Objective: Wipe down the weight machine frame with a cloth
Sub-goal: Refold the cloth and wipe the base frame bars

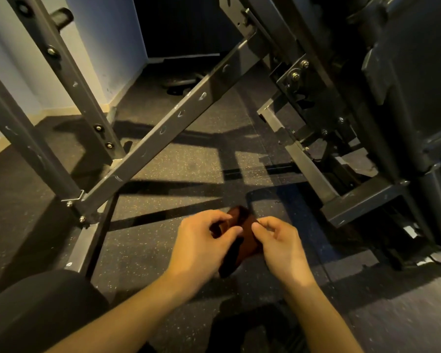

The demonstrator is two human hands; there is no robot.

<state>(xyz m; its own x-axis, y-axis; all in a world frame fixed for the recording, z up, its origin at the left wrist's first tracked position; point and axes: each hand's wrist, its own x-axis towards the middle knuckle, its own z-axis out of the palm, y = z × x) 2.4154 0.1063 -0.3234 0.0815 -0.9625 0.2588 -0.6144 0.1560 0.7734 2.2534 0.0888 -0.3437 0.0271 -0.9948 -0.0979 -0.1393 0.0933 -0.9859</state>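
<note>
A dark reddish-brown cloth hangs between my two hands low in the middle of the view, above the floor. My left hand grips its left side with curled fingers. My right hand pinches its right edge. The grey steel weight machine frame stands ahead: a diagonal square tube with holes runs from lower left to upper right. Upright posts rise at the left. Neither hand touches the frame.
The machine's dark carriage and brackets fill the right side, with a low base bar near my right hand. A black padded roller sits at bottom left. Speckled rubber floor lies under everything; a weight plate rests by the far wall.
</note>
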